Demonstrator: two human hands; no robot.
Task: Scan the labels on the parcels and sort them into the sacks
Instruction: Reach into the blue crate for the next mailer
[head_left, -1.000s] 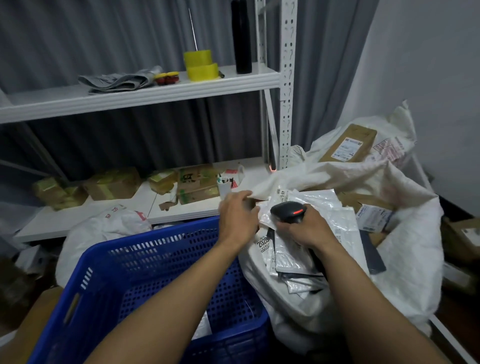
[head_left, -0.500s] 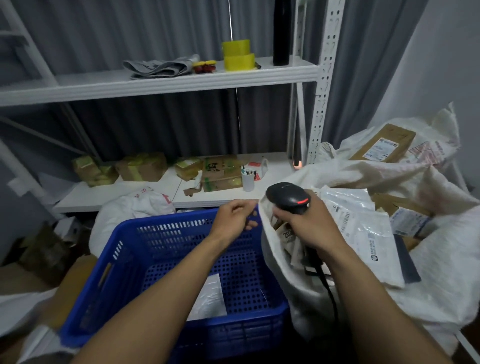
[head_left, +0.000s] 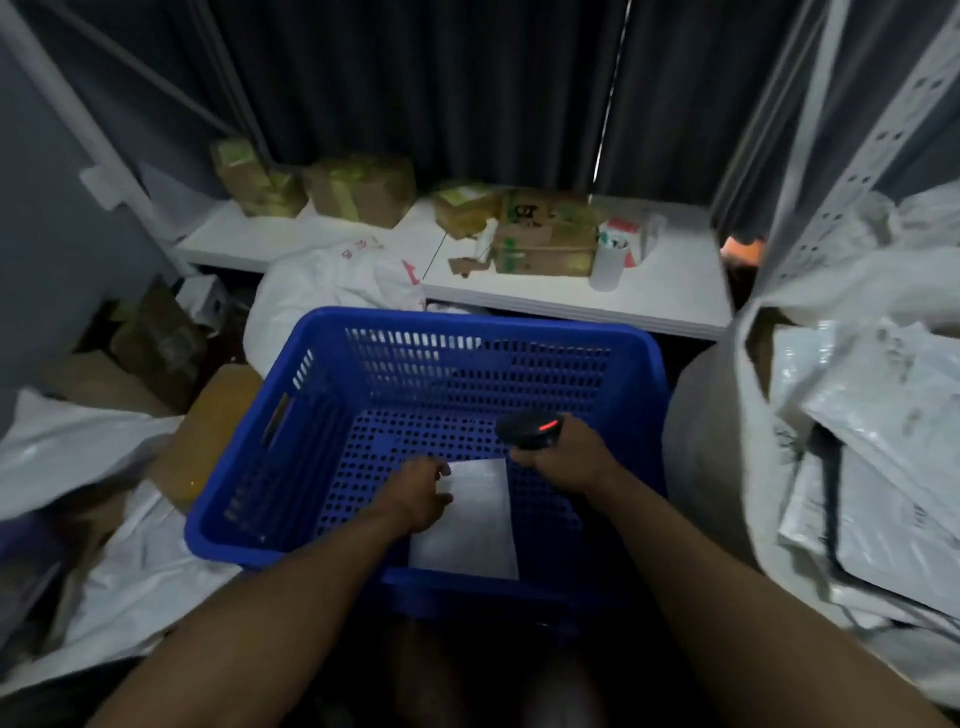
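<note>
A white flat parcel (head_left: 467, 525) lies on the floor of the blue plastic crate (head_left: 363, 338) in front of me. My left hand (head_left: 418, 496) reaches into the crate and rests on the parcel's upper left corner; whether the fingers pinch it is unclear. My right hand (head_left: 563, 457) grips a black barcode scanner (head_left: 530, 428) with a red light, held over the crate just right of the parcel. A white sack (head_left: 727, 467) at the right holds several white and grey mailers (head_left: 883, 441).
A low white shelf (head_left: 649, 296) behind the crate carries taped cardboard boxes (head_left: 545, 239) and a white cup (head_left: 607, 265). Another white sack (head_left: 332, 291) sits behind the crate's left corner. White sacking (head_left: 67, 447) and cardboard (head_left: 208, 431) lie at the left. A perforated rack post (head_left: 857, 156) stands at right.
My view has dropped from the right sack to the crate. Both hands moved left and down into the crate; the left hand now touches the white parcel and the scanner hangs over the crate.
</note>
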